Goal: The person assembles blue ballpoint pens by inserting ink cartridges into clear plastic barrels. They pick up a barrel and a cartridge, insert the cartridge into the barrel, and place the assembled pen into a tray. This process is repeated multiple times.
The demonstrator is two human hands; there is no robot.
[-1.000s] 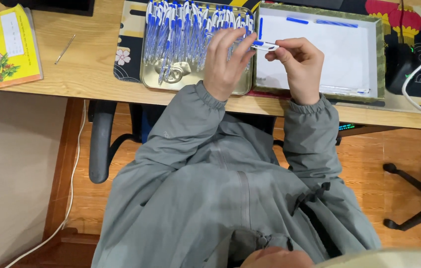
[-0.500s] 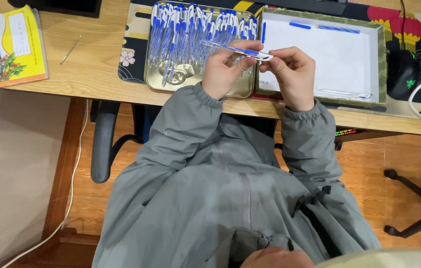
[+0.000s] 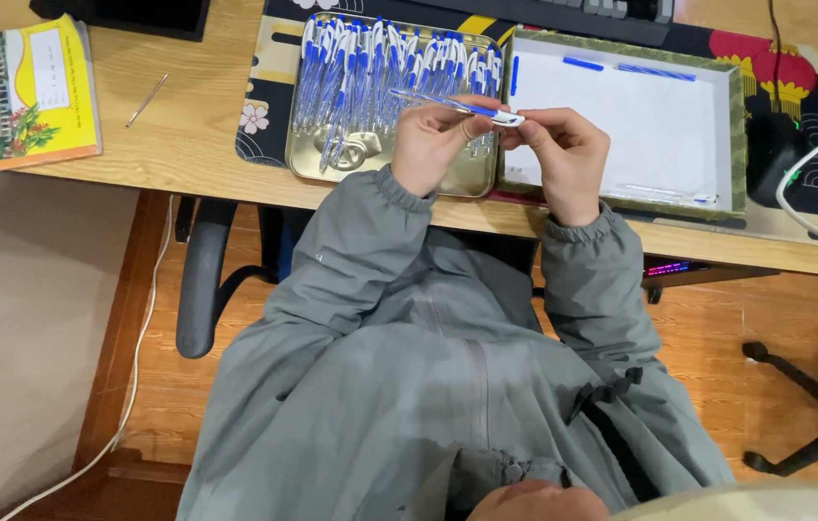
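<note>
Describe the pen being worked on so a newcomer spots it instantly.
Start at the wooden desk, then the metal tray heaped with blue-and-white pens. Just above its right edge, both hands hold one pen; it alone is lifted clear of the pile.

Yellow-covered booklet (image 3: pixel 18 92) with printed building photo, flowers and pale label panel lies at far left of wooden desk (image 3: pixel 197 106), slightly tilted, overhanging front edge. Shallow gold-coloured metal tin (image 3: pixel 313 166), rectangular, sits on dark patterned desk mat (image 3: pixel 269 121), packed with blue-and-white pens (image 3: pixel 370 68). Just beside it on right, touching or nearly so: open rectangular cardboard box (image 3: pixel 739 135) with green patterned rim and white lining. Dark screen base (image 3: pixel 120 14) at top left edge, mostly out of view.
</note>
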